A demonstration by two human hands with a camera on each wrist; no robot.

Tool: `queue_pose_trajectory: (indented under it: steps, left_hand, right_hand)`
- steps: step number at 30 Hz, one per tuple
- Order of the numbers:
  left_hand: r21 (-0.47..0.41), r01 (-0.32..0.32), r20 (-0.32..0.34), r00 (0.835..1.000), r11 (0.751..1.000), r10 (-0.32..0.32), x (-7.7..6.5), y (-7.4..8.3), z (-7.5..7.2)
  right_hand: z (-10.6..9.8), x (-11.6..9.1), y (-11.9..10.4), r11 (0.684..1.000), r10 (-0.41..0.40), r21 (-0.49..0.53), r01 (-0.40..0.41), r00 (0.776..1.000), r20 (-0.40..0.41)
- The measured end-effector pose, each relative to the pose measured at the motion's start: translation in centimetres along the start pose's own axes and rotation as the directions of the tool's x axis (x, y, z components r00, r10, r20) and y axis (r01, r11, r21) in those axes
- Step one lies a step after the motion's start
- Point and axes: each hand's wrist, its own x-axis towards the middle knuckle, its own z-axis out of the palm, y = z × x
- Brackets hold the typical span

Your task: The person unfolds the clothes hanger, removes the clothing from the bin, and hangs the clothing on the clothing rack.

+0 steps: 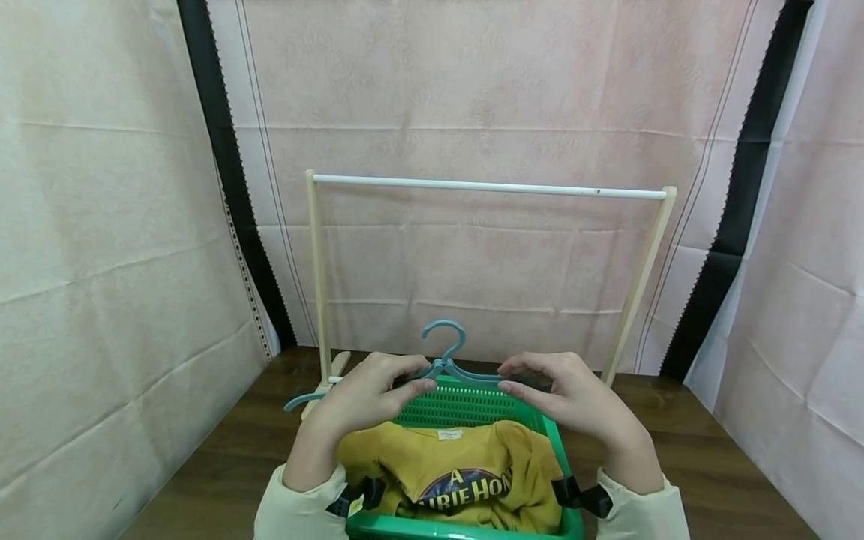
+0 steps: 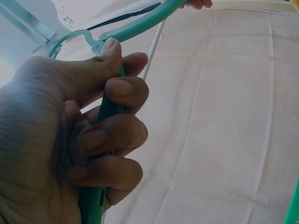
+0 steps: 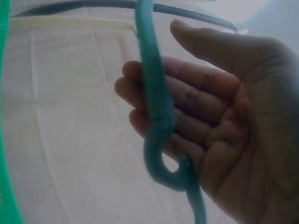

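Observation:
A blue-green clothes hanger (image 1: 462, 337) is held level above the basket, hook upward. My left hand (image 1: 367, 394) grips one arm of it; in the left wrist view the thumb lies along the hanger (image 2: 145, 23) near the hook joint and the fingers curl round the arm. My right hand (image 1: 574, 394) is at the other arm. In the right wrist view its loosely bent fingers lie behind the hanger (image 3: 154, 70), with the thumb standing apart from it. Below both hands, a yellow garment (image 1: 526, 450) with printed lettering and a white neck label lies in a green basket (image 1: 418, 529).
Behind the basket stands a rack with a white top bar (image 1: 472, 185) and cream posts (image 1: 317, 277). The basket rests on a brown wooden tabletop (image 1: 223, 480). Pale cloth (image 1: 472, 90) hangs at the back and both sides.

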Motion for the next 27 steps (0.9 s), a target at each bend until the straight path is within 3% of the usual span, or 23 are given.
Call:
queue_pose_trajectory:
  steps: [9,27]
  left_hand:
    - [-0.046,-0.03,-0.018,0.999,0.999,0.029,-0.12,-0.02,-0.02]
    - [-0.044,-0.05,-0.007,0.999,0.998,0.049,0.07,0.07,0.11]
  right_hand:
    - [0.16,0.02,-0.21,1.0,0.013,0.02,-0.013,1.0,0.02]
    - [0.4,0.22,-0.43,0.999,0.03,-0.03,-0.029,0.999,0.043]
